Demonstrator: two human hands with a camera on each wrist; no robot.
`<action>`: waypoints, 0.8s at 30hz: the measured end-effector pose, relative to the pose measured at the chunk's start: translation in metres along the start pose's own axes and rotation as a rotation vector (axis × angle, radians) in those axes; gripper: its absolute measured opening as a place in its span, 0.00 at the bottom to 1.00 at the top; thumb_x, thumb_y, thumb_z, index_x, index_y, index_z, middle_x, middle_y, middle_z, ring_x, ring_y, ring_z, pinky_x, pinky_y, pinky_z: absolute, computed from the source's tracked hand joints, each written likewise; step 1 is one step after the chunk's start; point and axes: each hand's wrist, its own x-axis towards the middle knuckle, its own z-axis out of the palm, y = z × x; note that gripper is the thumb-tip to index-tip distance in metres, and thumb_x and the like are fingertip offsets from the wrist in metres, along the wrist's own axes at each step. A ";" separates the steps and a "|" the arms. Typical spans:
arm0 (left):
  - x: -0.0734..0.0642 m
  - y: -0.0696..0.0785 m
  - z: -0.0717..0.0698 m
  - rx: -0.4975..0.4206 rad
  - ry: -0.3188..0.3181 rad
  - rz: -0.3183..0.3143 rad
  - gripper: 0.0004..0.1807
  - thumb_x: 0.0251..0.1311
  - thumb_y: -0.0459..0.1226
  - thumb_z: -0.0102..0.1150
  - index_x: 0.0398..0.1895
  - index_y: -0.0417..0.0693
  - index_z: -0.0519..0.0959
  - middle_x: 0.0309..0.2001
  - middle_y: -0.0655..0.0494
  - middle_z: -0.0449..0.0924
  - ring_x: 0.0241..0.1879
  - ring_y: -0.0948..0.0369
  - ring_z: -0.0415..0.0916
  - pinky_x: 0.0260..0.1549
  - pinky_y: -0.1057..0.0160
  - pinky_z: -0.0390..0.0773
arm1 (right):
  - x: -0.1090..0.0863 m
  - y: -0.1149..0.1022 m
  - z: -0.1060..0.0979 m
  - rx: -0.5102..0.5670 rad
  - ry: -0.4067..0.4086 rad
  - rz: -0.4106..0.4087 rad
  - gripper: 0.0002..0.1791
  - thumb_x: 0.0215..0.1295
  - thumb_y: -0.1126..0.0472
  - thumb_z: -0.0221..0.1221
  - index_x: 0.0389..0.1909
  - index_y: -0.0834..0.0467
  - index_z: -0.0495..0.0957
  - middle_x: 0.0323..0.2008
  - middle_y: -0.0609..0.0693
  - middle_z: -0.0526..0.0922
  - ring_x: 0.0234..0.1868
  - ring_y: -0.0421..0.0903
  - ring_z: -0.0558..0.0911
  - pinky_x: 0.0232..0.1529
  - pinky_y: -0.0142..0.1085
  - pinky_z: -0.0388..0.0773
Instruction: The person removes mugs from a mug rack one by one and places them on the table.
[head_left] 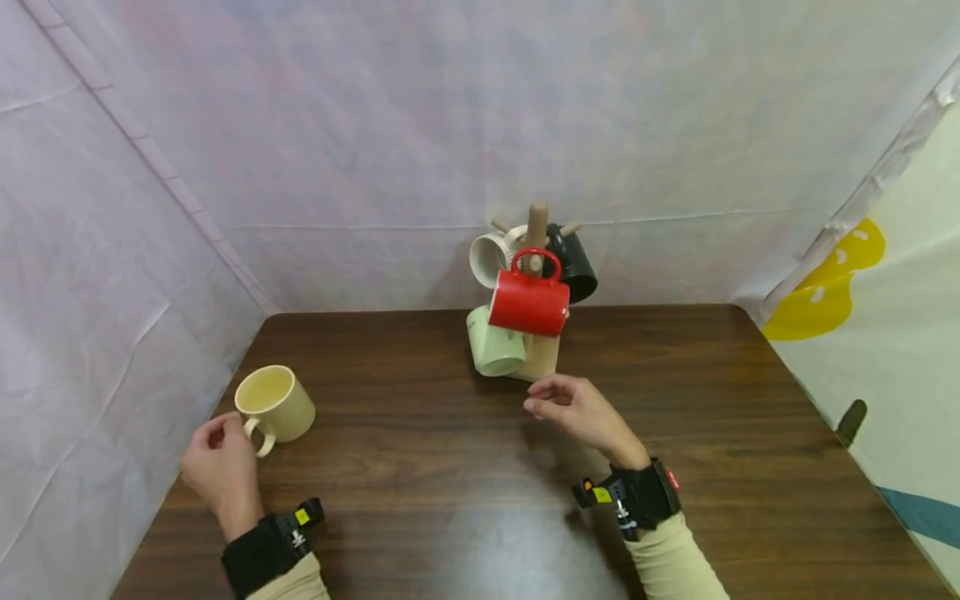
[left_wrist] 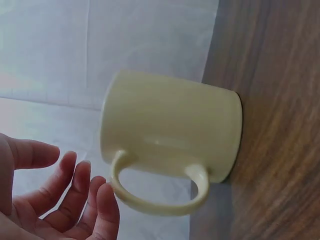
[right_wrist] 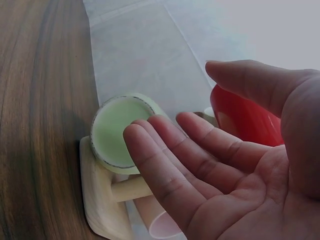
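Observation:
A pale yellow mug point(head_left: 276, 404) stands upright on the left of the table, its handle facing the near side. Beside that handle is my left hand point(head_left: 222, 467), fingers loosely bent and nothing held; in the left wrist view the fingertips point(left_wrist: 106, 200) are right at the handle point(left_wrist: 160, 207). My right hand point(head_left: 581, 414) hovers in front of a wooden mug tree point(head_left: 537, 225), thumb apart from the relaxed fingers, palm bare. On the tree hang a red mug point(head_left: 529, 302), a light green mug point(head_left: 495, 343), a white mug point(head_left: 489, 259) and a black mug point(head_left: 579, 265).
The right wrist view shows the tree's wooden base point(right_wrist: 102, 200) and a pinkish mug rim point(right_wrist: 165, 226) low behind the fingers. The dark wooden table point(head_left: 420, 500) ends at a pale fabric wall point(head_left: 375, 167) at the back. More fabric hangs along both sides.

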 end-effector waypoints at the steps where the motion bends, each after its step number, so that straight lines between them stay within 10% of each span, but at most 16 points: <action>1: -0.001 0.001 0.001 0.003 -0.005 0.013 0.06 0.65 0.44 0.56 0.34 0.57 0.81 0.20 0.81 0.69 0.27 0.72 0.67 0.30 0.73 0.66 | 0.000 0.000 -0.001 0.004 0.007 0.000 0.16 0.66 0.57 0.65 0.49 0.61 0.80 0.42 0.55 0.88 0.45 0.57 0.85 0.49 0.48 0.82; 24: -0.031 0.013 0.048 -0.001 -0.305 0.266 0.15 0.69 0.37 0.55 0.43 0.33 0.83 0.23 0.83 0.74 0.25 0.80 0.70 0.28 0.80 0.69 | 0.013 -0.007 -0.031 0.146 0.159 0.005 0.27 0.68 0.58 0.62 0.64 0.64 0.69 0.56 0.63 0.79 0.46 0.44 0.85 0.50 0.35 0.83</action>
